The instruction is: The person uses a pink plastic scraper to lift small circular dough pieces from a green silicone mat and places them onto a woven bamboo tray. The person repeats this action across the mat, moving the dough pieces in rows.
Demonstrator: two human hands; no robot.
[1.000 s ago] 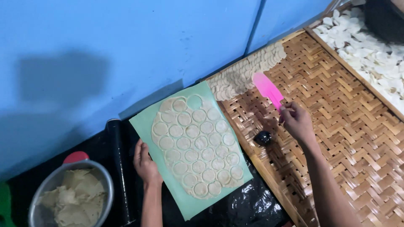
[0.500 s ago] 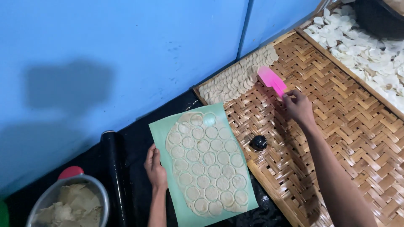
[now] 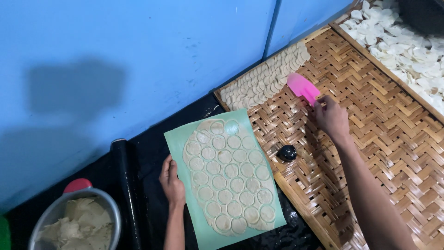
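While the left hand (image 3: 172, 181) lies flat with its fingers loosely spread on the left edge of the green mat (image 3: 178, 139), pinching nothing, the right hand (image 3: 331, 118) is closed around the handle of a pink spatula (image 3: 301, 86). That spatula sits up and to the right of the mat, over the woven bamboo tray (image 3: 370, 106), just beside a row of overlapping dough discs (image 3: 263, 79). A rolled dough sheet (image 3: 229, 178) scored with circles covers the mat. Right of the mat rests a small black round cutter (image 3: 286, 153); left of it stand a black rolling pin (image 3: 126, 185) and a metal bowl of dough (image 3: 78, 224).
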